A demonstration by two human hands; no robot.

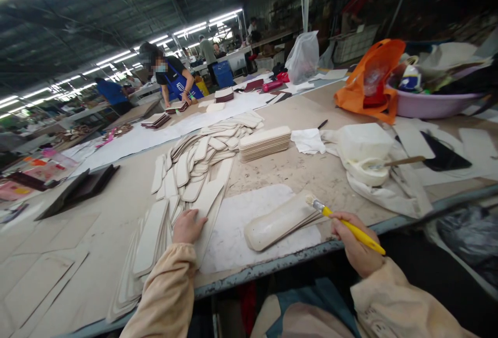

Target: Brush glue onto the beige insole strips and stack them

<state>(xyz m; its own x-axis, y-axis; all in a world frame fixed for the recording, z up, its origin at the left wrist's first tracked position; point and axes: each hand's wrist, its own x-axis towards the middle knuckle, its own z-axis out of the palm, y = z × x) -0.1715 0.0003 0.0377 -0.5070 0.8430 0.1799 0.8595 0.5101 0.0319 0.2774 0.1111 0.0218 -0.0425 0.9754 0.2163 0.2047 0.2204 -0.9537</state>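
Note:
A yellow-handled brush (360,234) is held in my right hand (356,242), its pale bristles at the right end of a small fanned stack of cream panels (278,221). The top panel looks shiny. That stack lies on a white sheet (237,208) near the table edge. My left hand (189,226) rests on long cream strips (213,200) left of the sheet, fingers apart; whether it grips one is hidden. More rounded cream pieces (151,239) lie fanned beside and beyond my left hand.
A neat stack of strips (265,143) stands behind the sheet. At right are a white container (368,162) with a stick, an orange bag (369,79) and a lilac basin (436,103). A person in a blue apron (177,76) works across the table. The table edge (268,268) runs in front.

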